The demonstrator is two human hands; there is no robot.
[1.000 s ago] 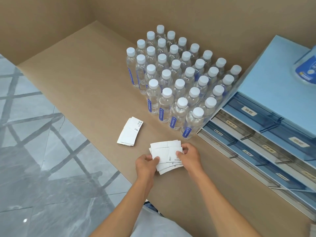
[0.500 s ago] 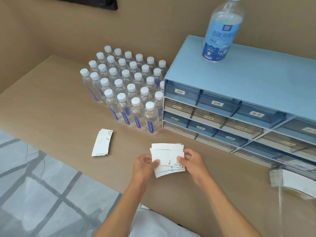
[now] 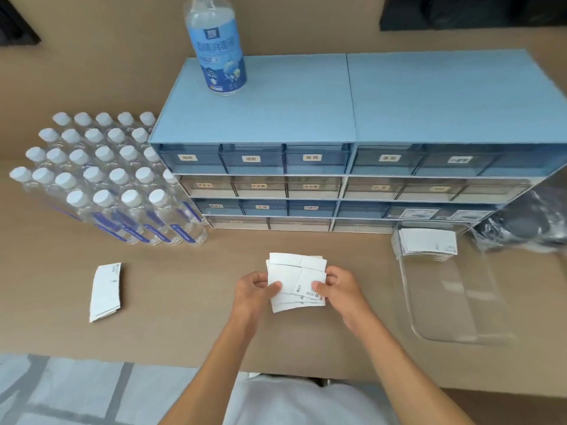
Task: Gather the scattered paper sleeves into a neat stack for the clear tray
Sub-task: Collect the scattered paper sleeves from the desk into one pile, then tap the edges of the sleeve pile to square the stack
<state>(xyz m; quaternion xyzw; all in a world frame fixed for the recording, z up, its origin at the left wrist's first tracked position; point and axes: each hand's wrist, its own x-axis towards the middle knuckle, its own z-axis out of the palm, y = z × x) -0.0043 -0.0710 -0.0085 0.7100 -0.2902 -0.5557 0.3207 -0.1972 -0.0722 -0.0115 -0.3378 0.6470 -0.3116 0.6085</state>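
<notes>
Both hands hold a loose bundle of white paper sleeves [image 3: 293, 271] just above the brown table, near its front edge. My left hand [image 3: 253, 291] pinches the bundle's left side and my right hand [image 3: 339, 288] pinches its lower right corner. The sleeves are fanned and uneven. A second small pile of sleeves [image 3: 106, 291] lies flat on the table to the left. To the right, the clear tray [image 3: 454, 311] rests on the table with a stack of sleeves [image 3: 426, 242] at its far end.
A blue drawer cabinet [image 3: 337, 185] stands behind my hands, with a large bottle [image 3: 219, 47] on top. A block of several small water bottles [image 3: 101, 179] fills the left rear. A dark plastic bag [image 3: 524, 225] lies at the far right. The table's front edge [image 3: 122, 360] borders grey floor.
The view has swung to the right, bringing the cabinet, the clear tray and its stack into sight. My hands still hold the same bundle, in much the same grip.
</notes>
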